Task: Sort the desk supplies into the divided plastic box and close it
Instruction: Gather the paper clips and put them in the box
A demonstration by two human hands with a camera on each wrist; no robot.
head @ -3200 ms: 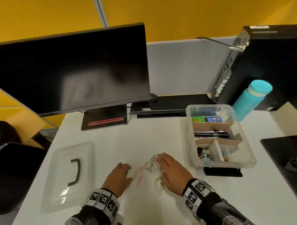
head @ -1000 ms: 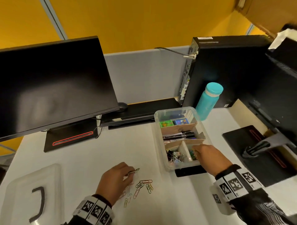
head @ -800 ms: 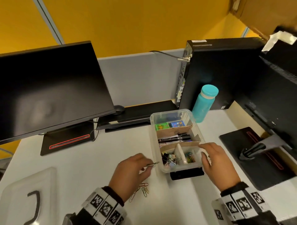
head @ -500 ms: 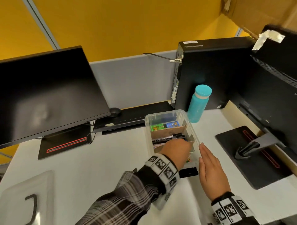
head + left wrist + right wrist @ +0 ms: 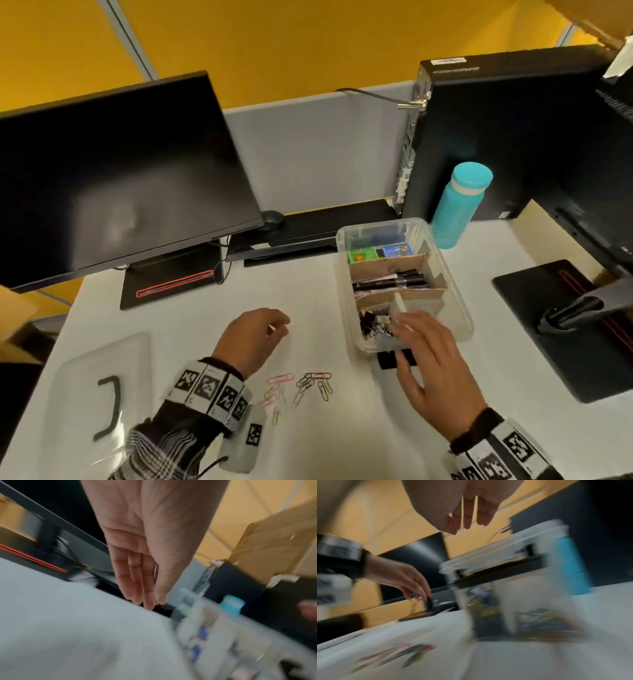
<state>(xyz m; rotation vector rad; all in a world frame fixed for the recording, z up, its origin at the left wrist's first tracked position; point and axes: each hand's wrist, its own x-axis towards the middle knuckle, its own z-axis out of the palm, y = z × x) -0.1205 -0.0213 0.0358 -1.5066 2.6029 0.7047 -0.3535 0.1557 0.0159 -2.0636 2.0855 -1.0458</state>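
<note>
Both hands empty, fingers loose: left hand point(image 5: 252, 337) above tabletop point(image 5: 191, 342), right hand point(image 5: 433, 370) over near corner of divided plastic box point(image 5: 455, 301). Loose paper clips point(image 5: 298, 387) lie between them. Lid point(image 5: 99, 394) far left, off.

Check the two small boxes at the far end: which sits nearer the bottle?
The blue box; it lies on the side toward the bottle, while the green box sits farther from it.
</note>
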